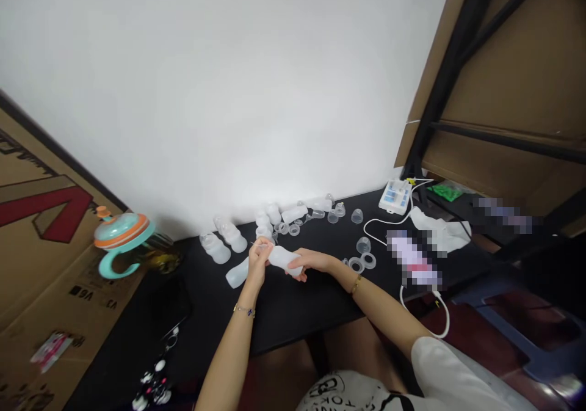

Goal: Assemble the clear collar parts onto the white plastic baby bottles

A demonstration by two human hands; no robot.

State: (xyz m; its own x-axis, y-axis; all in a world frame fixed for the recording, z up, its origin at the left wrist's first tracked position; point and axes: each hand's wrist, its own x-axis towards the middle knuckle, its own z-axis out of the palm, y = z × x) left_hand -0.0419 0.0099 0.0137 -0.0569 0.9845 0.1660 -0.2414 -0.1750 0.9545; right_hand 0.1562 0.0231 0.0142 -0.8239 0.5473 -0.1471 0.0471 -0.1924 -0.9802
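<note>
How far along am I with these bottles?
Two capped bottles at the row's left end look finished. Your left hand and right hand hold another bottle. Loose rings and clear caps on the black table seem left to fit.

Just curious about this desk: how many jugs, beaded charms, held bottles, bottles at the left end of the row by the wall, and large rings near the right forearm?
Jug: 1
Beaded charm: 1
Held bottle: 1
Left-end bottles: 2
Large rings: 2
Total: 7
</note>
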